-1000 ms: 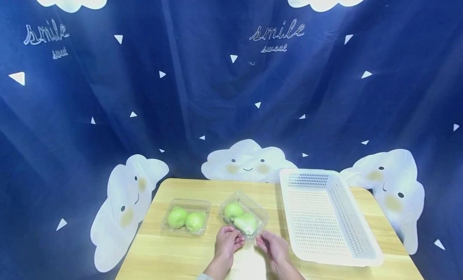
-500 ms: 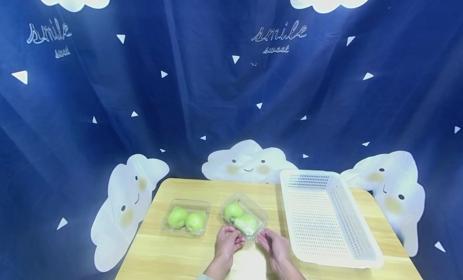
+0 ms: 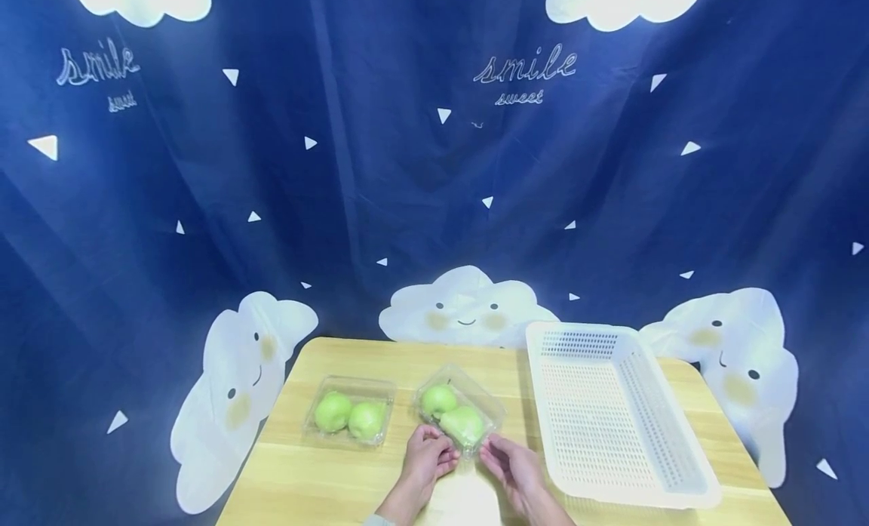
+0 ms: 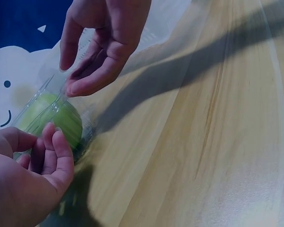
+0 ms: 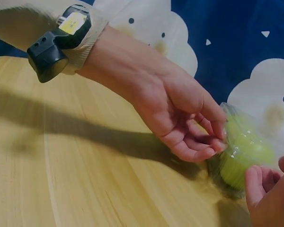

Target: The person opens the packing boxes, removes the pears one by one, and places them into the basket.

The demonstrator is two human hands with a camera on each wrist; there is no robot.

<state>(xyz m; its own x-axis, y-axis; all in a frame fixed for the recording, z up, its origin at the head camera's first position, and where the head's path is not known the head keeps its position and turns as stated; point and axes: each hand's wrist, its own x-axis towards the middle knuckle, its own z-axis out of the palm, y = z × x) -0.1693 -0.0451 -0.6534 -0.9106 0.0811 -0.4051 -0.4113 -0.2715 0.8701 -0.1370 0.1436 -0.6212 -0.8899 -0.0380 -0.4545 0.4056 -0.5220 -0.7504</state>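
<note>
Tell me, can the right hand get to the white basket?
Yes, it looks like it. The white basket is on the table just right of the right hand, and I see nothing between them. It would probably just leave the clear box first.

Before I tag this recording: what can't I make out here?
Head: near edge of the table, below the frame.
Head: some rim of the held container, behind the left hand.
Left wrist: much of the basket, behind the right hand.
Right wrist: part of that hand, cut by the right edge.
</note>
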